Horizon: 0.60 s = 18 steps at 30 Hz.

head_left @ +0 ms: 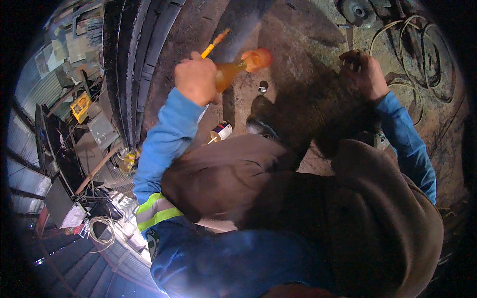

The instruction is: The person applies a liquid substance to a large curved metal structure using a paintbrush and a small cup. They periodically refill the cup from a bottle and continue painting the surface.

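My left hand [196, 79] is closed, with a bottle of amber liquid [228, 74] at its right side. The bottle tilts up toward a pinkish-orange rounded piece [257, 59] at its far end, whose kind I cannot make out. From the same hand sticks out a thin yellow-handled tool [207, 50] with an orange-brown, brush-like tip. My right hand [365, 74] is off to the right over the dark ground, its fingers curled. Shadow hides whether anything small is between them. A can with a dark and white label [221, 130] is below my left hand, near my knee.
A small shiny piece [262, 89] lies between my hands. Curved dark metal strips [136, 64] stand at the left. A looped cable [425, 59] lies on the right, and a round metal disc [357, 11] at the far edge. Metal scraps and a coiled hose [102, 231] are farther left.
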Each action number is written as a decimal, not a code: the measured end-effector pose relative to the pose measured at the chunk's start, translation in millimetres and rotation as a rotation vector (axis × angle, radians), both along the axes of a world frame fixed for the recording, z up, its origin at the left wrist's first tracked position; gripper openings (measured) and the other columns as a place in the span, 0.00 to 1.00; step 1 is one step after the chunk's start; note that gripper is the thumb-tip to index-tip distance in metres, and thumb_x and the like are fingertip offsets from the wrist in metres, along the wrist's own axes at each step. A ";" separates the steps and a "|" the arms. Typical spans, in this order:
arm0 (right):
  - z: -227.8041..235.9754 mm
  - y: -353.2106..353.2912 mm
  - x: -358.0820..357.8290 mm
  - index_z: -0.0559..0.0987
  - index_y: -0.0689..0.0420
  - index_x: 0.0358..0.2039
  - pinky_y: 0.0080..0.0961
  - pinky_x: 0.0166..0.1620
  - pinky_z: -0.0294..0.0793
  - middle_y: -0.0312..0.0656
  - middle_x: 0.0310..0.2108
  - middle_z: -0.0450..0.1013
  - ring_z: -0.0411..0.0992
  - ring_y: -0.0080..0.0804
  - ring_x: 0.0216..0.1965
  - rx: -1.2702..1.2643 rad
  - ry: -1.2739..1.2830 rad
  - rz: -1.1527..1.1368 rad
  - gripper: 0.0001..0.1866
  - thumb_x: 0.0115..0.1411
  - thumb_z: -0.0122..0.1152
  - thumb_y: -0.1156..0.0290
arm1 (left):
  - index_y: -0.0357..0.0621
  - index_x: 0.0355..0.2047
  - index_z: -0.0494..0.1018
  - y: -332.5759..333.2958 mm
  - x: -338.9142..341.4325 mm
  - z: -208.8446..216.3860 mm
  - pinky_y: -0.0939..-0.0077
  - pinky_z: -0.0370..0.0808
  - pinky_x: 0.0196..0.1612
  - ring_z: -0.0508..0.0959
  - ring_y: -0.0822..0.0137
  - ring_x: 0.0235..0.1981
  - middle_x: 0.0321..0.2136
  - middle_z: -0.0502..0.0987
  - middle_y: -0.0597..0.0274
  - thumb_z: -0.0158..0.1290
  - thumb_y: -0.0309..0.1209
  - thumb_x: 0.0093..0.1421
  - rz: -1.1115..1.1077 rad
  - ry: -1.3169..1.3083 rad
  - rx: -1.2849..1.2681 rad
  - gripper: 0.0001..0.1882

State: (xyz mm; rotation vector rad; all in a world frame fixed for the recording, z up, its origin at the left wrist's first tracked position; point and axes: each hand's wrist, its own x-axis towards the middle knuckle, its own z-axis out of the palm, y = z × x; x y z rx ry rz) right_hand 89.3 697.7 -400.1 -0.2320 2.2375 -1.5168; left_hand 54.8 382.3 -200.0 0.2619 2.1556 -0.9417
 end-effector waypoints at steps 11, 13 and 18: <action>5.9 1.7 -1.6 0.78 0.61 0.40 0.28 0.38 0.74 0.46 0.30 0.77 0.76 0.34 0.31 0.023 0.020 -0.015 0.12 0.53 0.62 0.74 | 0.41 0.41 0.75 -1.7 -3.5 -0.1 0.57 0.79 0.39 0.80 0.49 0.38 0.40 0.73 0.47 0.72 0.44 0.28 0.042 -0.012 0.001 0.38; -1.2 0.5 -0.8 0.78 0.60 0.40 0.28 0.37 0.74 0.45 0.29 0.76 0.75 0.34 0.30 0.021 0.065 -0.022 0.12 0.53 0.62 0.74 | 0.41 0.41 0.76 -1.2 -4.6 1.1 0.58 0.79 0.39 0.80 0.49 0.38 0.40 0.73 0.47 0.72 0.44 0.28 0.025 -0.013 -0.030 0.38; -6.0 1.5 -0.7 0.78 0.60 0.40 0.29 0.38 0.74 0.47 0.31 0.77 0.76 0.34 0.31 -0.007 0.060 -0.021 0.13 0.53 0.62 0.74 | 0.41 0.41 0.76 1.4 -3.4 3.1 0.58 0.79 0.39 0.80 0.49 0.37 0.40 0.73 0.47 0.72 0.44 0.27 0.030 -0.024 -0.018 0.38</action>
